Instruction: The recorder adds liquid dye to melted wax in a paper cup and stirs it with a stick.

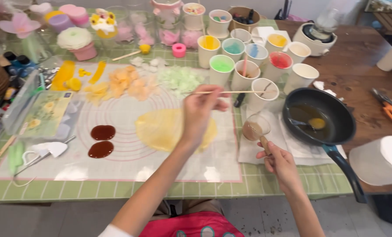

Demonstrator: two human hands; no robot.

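Pale yellow wax disc (161,129) lies on the counter's silicone mat (117,162). The left hand (200,112) pinches a thin wooden stick (231,92) above it. At three o'clock, the right hand (279,162) grips a small cup (255,128) by its wooden handle, beside the black pan (336,118).

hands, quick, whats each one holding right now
left hand: closed on a thin wooden stick
right hand: closed on the handle of a small measuring cup

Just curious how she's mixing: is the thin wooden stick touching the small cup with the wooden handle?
Apart. The head view shows the wooden stick, held level in the left hand, well above the small cup that the right hand holds.
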